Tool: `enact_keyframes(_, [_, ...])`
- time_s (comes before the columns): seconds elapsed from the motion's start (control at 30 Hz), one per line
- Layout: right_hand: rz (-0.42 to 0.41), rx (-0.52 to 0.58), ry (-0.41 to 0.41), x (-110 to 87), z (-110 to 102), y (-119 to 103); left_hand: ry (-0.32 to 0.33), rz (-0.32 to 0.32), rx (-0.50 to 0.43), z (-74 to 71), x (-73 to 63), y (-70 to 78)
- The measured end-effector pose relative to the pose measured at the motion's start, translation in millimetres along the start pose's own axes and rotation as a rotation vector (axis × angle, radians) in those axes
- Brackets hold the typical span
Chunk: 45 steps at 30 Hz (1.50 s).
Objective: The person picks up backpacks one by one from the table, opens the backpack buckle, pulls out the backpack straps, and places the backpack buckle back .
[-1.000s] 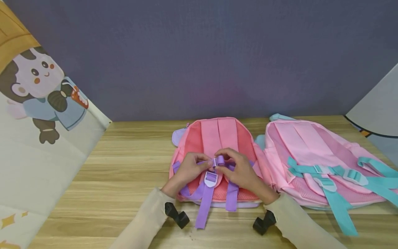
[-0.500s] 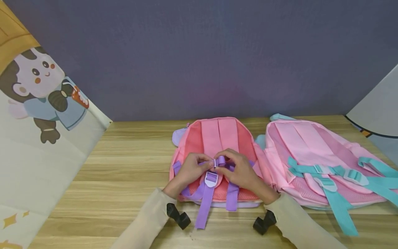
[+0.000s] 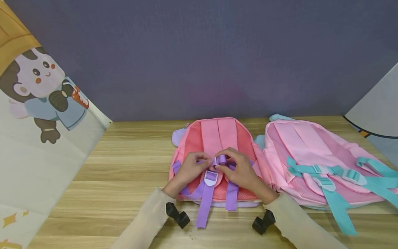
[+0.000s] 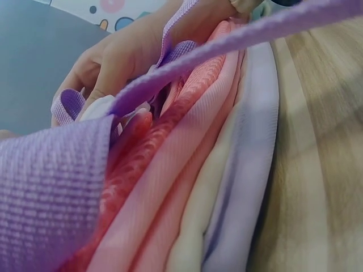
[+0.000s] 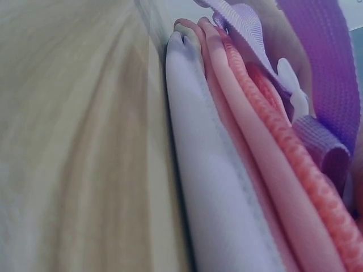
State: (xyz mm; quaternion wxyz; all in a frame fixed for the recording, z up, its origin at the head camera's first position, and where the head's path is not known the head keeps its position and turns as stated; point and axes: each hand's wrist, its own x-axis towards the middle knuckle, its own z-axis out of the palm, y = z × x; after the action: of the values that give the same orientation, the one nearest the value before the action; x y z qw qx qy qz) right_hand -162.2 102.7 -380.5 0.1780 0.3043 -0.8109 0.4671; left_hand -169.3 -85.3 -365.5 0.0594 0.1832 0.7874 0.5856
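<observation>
So closest in we've got two cream sleeves (image 3: 141, 221) coming up over the worktop (image 3: 109, 173), each with a black gadget (image 3: 178, 216) strapped near the cuff. Just past those, two loose purple strap tails (image 3: 203, 211) hang over the near edge of the coral backpack (image 3: 219, 133), which lies flat with its back panel facing up. A white buckle (image 3: 210, 183) sits at the top of the left tail. Right above it are both hands, each one pinching. The left hand (image 3: 189, 168) has the purple strap (image 3: 204, 161) between thumb and fingers, right up against a small white slider (image 3: 216, 161). The right hand (image 3: 240, 171) grips the other side, thumb and fingers around a little purple loop (image 3: 221, 159) next to that slider. Off to the right, touching the coral one, there's a light pink backpack (image 3: 306, 138) with teal straps (image 3: 342, 212) trailing off it. A lilac tab (image 3: 178, 137) pokes out at the coral bag's upper left. Behind everything it's a dark blue-grey wall (image 3: 199, 62), with a cartoon panel (image 3: 40, 76) on the left.
</observation>
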Motion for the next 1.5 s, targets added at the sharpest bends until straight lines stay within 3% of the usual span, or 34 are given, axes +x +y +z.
enact_keyframes(0.6, [-0.003, 0.018, -0.053, 1.6, 0, 0, 0.028, 0.025, 0.081, 2.2, -0.2, 0.0])
enact_keyframes(0.8, [-0.041, 0.031, -0.029, 1.1, 0, 1, 0.022, 0.030, 0.054, 0.9, -1.1, 0.0])
enact_keyframes(1.13, [-0.040, -0.005, 0.005, 0.1, 0, 2, -0.056, -0.031, -0.067, -9.0, 0.1, -2.1])
enact_keyframes(1.5, [-0.030, -0.003, 0.007, 0.0, 0, 1, -0.013, -0.008, -0.015, -3.6, -0.3, -0.3])
